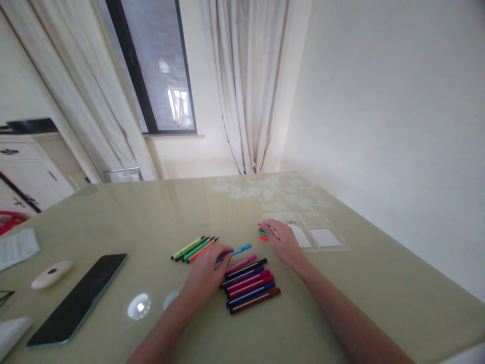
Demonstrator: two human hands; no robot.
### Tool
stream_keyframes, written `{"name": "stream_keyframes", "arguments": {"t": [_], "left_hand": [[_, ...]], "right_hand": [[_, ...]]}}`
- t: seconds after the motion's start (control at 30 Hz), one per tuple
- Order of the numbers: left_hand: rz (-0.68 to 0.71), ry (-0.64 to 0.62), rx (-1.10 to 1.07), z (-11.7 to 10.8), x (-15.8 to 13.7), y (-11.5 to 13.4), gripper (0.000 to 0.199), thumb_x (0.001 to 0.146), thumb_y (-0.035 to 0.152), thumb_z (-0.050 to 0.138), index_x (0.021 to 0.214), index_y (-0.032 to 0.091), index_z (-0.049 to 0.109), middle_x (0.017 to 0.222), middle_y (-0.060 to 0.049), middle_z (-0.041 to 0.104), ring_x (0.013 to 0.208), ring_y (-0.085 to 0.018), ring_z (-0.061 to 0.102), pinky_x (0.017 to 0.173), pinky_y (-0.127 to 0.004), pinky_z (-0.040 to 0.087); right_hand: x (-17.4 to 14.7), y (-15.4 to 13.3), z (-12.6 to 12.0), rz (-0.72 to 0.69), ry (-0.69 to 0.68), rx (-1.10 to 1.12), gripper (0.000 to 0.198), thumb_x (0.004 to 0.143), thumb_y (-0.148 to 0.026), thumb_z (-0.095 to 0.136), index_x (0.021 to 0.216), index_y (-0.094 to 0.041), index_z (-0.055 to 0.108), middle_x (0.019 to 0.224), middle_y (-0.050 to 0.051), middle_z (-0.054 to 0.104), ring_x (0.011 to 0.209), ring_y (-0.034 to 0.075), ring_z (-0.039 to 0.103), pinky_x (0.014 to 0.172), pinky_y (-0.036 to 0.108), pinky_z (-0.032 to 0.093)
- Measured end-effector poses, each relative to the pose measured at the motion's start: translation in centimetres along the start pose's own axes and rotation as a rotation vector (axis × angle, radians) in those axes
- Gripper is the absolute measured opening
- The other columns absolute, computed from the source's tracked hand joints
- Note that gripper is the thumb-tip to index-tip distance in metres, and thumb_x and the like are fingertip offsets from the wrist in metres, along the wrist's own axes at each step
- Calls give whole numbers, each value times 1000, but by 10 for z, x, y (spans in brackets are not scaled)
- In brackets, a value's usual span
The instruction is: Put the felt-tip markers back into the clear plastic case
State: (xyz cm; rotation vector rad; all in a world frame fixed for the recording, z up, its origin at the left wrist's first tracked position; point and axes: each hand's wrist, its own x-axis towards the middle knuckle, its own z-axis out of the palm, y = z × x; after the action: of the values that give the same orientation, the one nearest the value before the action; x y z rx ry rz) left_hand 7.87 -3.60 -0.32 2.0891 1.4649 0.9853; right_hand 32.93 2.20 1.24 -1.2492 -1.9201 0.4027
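A blue marker (242, 248) is pinched in my left hand (206, 268), its light blue end pointing right. My right hand (283, 241) rests on the table with fingers curled over a few green and orange marker caps (262, 236); what its fingertips hold is partly hidden. Left of the blue marker lie several uncapped markers (195, 248) in yellow, greens and orange, tips pointing up and right. Below it, a slanted row of capped markers (250, 283) runs from pink through black, purple and red to dark red, partly touching my left hand's side.
Behind my right hand lies an open clear plastic case (329, 247) with white inserts. On the left are a dark tablet (79, 298), a white oval mouse-like object (52, 274) and a paper (18, 247). A wall (409, 151) borders the table's right side.
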Motion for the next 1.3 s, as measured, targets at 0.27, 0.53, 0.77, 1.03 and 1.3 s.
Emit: {"name": "stream_keyframes", "arguments": {"t": [0.27,0.53,0.77,1.03,1.3], "left_hand": [[-14,39,120,-9,6,-15,26,98,31,50,100,23,75,105,-8,73,103,-26,66,95,-40,51],[-384,111,656,-60,4,-52,34,99,31,44,102,22,76,108,-12,72,102,-33,64,87,-44,48],[-418,76,733,-65,2,-53,35,100,31,41,98,24,76,100,-10,74,93,-29,68,79,-38,48],[-414,86,782,-69,2,-55,33,101,28,40,99,22,72,104,-11,73,98,-32,68,81,-40,48],[-46,156,89,-34,12,-24,25,101,37,48,110,22,65,108,-6,74,100,-24,68,90,-36,51]], "right_hand": [[0,29,7,-13,-98,-505,30,97,-11,52,112,-26,73,113,5,77,110,25,63,93,39,35],[-1,19,9,30,-61,-638,23,97,-14,53,101,-23,74,106,9,77,107,27,62,95,44,31],[0,24,11,54,-31,-673,22,99,-20,53,99,-22,75,105,10,77,105,29,61,93,46,31],[3,22,3,87,16,-626,13,92,-18,62,93,-23,74,98,9,77,103,30,62,91,45,34],[2,1,-6,1,58,117,17,90,-32,68,104,-24,72,103,5,77,95,23,69,83,36,49]]}}
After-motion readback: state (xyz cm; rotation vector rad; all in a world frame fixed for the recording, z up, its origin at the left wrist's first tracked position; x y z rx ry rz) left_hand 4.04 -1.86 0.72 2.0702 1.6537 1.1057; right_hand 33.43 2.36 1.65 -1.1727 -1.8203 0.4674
